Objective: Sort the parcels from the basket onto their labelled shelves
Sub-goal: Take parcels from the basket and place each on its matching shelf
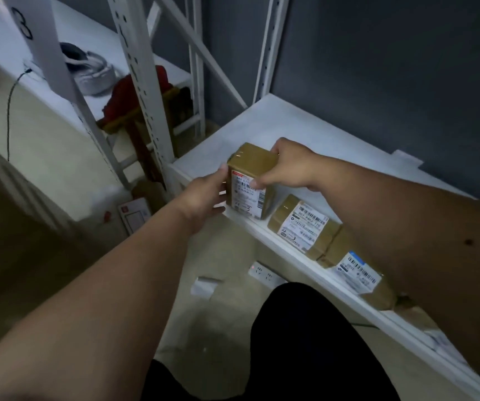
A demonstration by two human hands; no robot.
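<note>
head view. third parcel half hidden under right forearm; small label print unreadable. both arms outstretched. left hand pressed against upright parcel from its left side, fingers around the edge. right hand clamped over the top, thumb on the front label. held parcel stands at front edge of white shelf. handwritten "4-3" legible below the grip, again on flat parcel just right of it. "3" on sign far upper left.
</note>
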